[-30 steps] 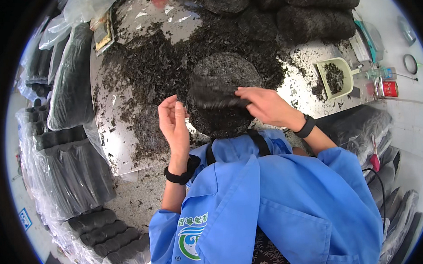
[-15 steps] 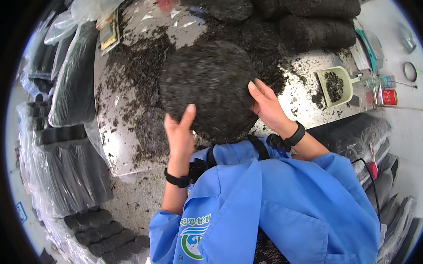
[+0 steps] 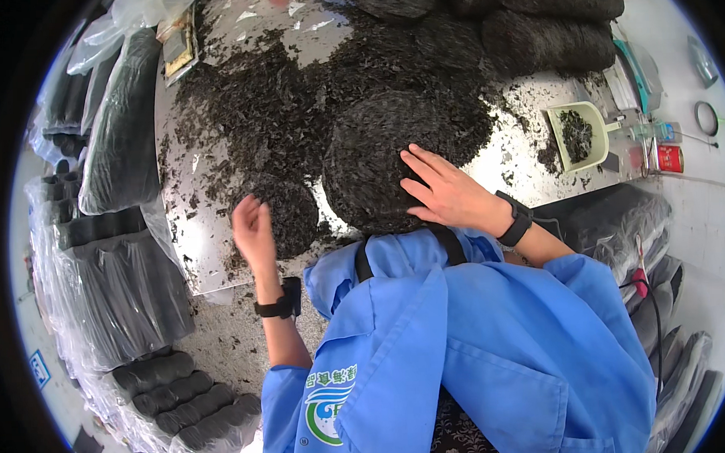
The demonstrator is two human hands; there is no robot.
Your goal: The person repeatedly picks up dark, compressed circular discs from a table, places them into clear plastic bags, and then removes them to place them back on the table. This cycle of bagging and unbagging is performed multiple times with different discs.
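Between bagged bundles (image 3: 133,298), a littered table (image 3: 516,165) bears discs (image 3: 362,163).

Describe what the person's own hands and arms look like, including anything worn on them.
The left hand and right hand are bare, with no gloves. A black band circles each wrist: the left wristband carries a dark, boxy piece, beside the right wristband's broad strap. Loose, plain blue sleeves leave part of each forearm uncovered.

A blue work coat (image 3: 502,341) bears a green-and-blue emblem (image 3: 329,402) on its left front. Both wristbands (image 3: 519,219) are black.
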